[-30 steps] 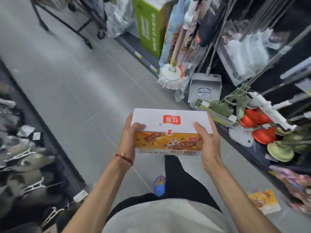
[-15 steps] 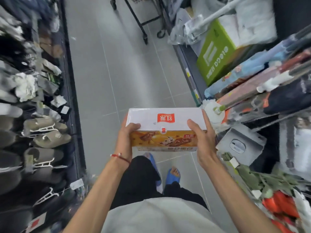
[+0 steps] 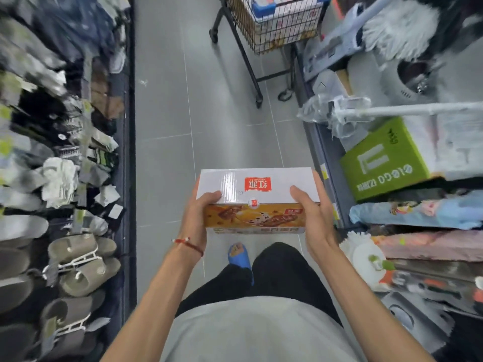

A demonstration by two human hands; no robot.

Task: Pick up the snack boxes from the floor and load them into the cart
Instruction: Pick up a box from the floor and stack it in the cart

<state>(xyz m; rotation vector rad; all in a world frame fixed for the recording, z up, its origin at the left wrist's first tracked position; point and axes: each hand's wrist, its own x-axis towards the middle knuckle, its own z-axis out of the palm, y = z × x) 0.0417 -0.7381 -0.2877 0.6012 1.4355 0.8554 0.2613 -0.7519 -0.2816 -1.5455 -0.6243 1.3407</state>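
Note:
A white snack box (image 3: 257,189) with a red logo and an orange picture side is held level in front of my waist. My left hand (image 3: 197,218) grips its left end, thumb on top. My right hand (image 3: 315,218) grips its right end the same way. The black wire cart (image 3: 277,24) stands farther up the aisle at the top of the view, with several boxes inside it. Grey floor tiles lie between the box and the cart.
Racks of slippers (image 3: 83,259) and socks line the left side of the aisle. On the right, low shelves hold a green carton (image 3: 384,160), mops (image 3: 400,27) and wrapped goods that jut toward the aisle. My blue sandal (image 3: 239,256) is below the box.
The view has swung along the aisle, and the cart has come into sight ahead. Both hands keep the same hold on the box.

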